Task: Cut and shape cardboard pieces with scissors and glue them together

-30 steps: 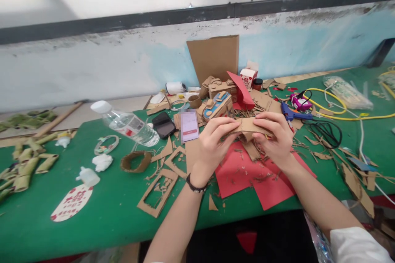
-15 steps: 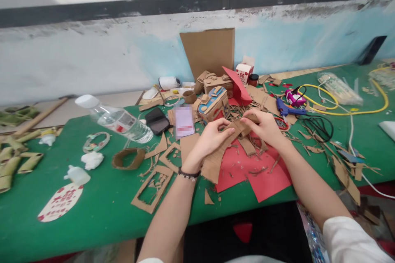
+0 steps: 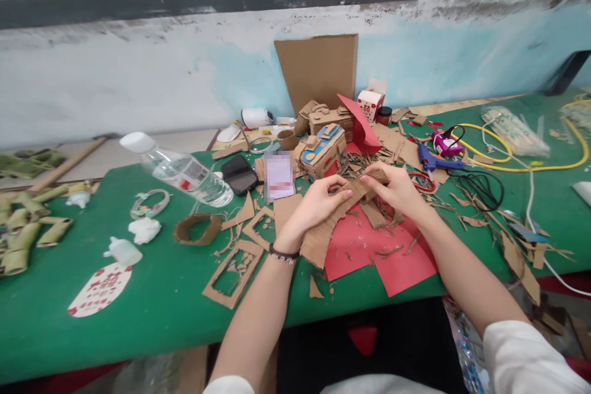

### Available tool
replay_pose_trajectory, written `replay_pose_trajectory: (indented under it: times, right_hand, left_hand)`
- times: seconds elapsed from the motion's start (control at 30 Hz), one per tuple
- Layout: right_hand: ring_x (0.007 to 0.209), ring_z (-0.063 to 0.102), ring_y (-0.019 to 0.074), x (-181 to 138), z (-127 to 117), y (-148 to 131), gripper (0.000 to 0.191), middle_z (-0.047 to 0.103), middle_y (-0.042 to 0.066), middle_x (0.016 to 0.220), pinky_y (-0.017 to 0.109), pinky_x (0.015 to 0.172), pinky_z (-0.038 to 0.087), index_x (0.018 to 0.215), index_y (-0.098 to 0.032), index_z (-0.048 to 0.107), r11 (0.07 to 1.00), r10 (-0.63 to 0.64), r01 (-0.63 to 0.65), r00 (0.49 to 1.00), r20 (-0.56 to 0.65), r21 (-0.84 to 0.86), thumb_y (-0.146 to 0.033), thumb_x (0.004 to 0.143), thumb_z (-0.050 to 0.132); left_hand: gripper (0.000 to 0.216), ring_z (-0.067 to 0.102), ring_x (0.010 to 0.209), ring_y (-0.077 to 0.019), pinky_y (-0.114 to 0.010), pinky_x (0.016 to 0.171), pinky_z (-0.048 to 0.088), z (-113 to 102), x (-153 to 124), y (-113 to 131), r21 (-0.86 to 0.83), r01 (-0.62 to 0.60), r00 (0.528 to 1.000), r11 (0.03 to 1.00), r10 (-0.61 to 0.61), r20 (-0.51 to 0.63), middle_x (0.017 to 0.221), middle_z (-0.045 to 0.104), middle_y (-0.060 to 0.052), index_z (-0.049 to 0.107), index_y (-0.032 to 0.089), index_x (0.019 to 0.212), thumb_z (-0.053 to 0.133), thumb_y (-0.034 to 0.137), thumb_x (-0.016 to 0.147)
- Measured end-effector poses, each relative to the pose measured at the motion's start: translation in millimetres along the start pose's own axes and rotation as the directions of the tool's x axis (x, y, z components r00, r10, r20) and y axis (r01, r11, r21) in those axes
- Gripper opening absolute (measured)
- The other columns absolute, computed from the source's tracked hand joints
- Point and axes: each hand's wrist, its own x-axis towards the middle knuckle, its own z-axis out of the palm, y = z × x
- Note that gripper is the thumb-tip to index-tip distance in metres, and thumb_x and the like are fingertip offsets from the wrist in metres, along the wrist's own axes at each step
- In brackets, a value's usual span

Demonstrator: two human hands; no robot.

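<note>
Between my hands, above the red paper (image 3: 353, 246), is a curved strip of corrugated cardboard (image 3: 323, 235). My left hand (image 3: 321, 202) pinches its middle between thumb and fingers. At the far end my right hand (image 3: 392, 189) is closed on the same strip, where a smaller folded piece shows under the fingers. Cardboard shreds are scattered over the red paper. Just beyond my hands stands a small cardboard model (image 3: 323, 152) with blue patches. Left of my wrist lies a cut-out cardboard frame (image 3: 213, 295).
A clear water bottle (image 3: 184, 175) and a black phone (image 3: 239, 173) are at the left, near a cardboard ring (image 3: 178, 234). On the right lie a blue glue gun (image 3: 431, 161), a black cable (image 3: 484, 191) and a yellow hose (image 3: 545, 168). A cardboard sheet (image 3: 318, 71) leans on the wall.
The view has shifted a little, so the table things appear slightly to the right and higher. Both hands keep their hold on the cardboard strip with hardly any movement.
</note>
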Motion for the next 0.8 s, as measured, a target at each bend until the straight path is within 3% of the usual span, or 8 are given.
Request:
replay_pose_trajectory:
  times: [0.17, 0.33, 0.43, 0.5, 0.63, 0.8]
  right_hand:
    - [0.096, 0.077, 0.0241, 0, -2, -3, 0.040, 0.080, 0.007, 0.115, 0.037, 0.087, 0.062, 0.132, -0.026, 0.069, 0.994, 0.036, -0.028, 0.997, -0.071, 0.109, -0.051, 0.102, 0.075]
    - [0.080, 0.072, 0.0184, 0, -4, 2, 0.047, 0.075, 0.007, 0.116, 0.033, 0.071, 0.062, 0.134, -0.025, 0.067, 0.963, 0.094, -0.063, 0.990, -0.107, 0.261, -0.062, 0.104, 0.070]
    - [0.067, 0.065, 0.0155, 2, -9, 9, 0.049, 0.075, 0.005, 0.110, 0.031, 0.062, 0.058, 0.135, -0.027, 0.065, 0.942, 0.122, -0.058, 0.977, -0.177, 0.330, -0.068, 0.109, 0.059]
    - [0.061, 0.061, 0.0152, 5, -13, 13, 0.049, 0.075, 0.004, 0.104, 0.032, 0.058, 0.054, 0.134, -0.028, 0.063, 0.947, 0.138, -0.045, 0.951, -0.277, 0.319, -0.070, 0.111, 0.052]
    - [0.058, 0.059, 0.0149, 9, -23, 20, 0.046, 0.075, 0.002, 0.096, 0.030, 0.055, 0.050, 0.127, -0.028, 0.064, 0.960, 0.154, -0.027, 0.884, -0.441, 0.280, -0.070, 0.112, 0.051]
    - [0.057, 0.059, 0.0155, 7, -26, 21, 0.047, 0.076, 0.001, 0.091, 0.031, 0.057, 0.051, 0.125, -0.027, 0.067, 0.978, 0.139, -0.047, 0.877, -0.460, 0.206, -0.070, 0.112, 0.050]
  left_hand:
    - [0.028, 0.070, 0.092, -0.0220, -0.031, 0.082, 0.052, 2, 0, -4, -0.013, 0.005, 0.999, 1.000, -0.006, -0.036, 0.103, 0.079, -0.006, 0.072, 0.017, 0.106, 0.073, 0.045, 0.098]
    - [0.033, 0.074, 0.098, -0.0221, -0.033, 0.088, 0.056, 5, 3, -13, -0.103, -0.001, 0.999, 0.995, -0.004, -0.049, 0.111, 0.079, -0.008, 0.069, 0.017, 0.117, 0.075, 0.043, 0.098]
    - [0.037, 0.073, 0.096, -0.0215, -0.033, 0.086, 0.056, 7, 4, -16, -0.096, 0.019, 0.996, 0.995, -0.027, -0.085, 0.106, 0.078, -0.007, 0.067, 0.016, 0.125, 0.076, 0.040, 0.098]
    - [0.040, 0.073, 0.096, -0.0217, -0.032, 0.085, 0.057, 7, 3, -15, -0.092, 0.027, 0.995, 0.995, -0.035, -0.092, 0.106, 0.078, -0.007, 0.065, 0.016, 0.131, 0.075, 0.039, 0.099]
    - [0.051, 0.076, 0.111, -0.0242, -0.033, 0.091, 0.061, 9, 2, -9, -0.161, 0.010, 0.997, 0.987, -0.022, -0.075, 0.131, 0.077, -0.014, 0.060, 0.016, 0.146, 0.072, 0.035, 0.101]
    - [0.059, 0.075, 0.118, -0.0266, -0.037, 0.098, 0.062, 13, 3, -11, -0.222, 0.022, 0.997, 0.975, -0.037, -0.062, 0.134, 0.076, -0.016, 0.056, 0.016, 0.154, 0.072, 0.035, 0.101]
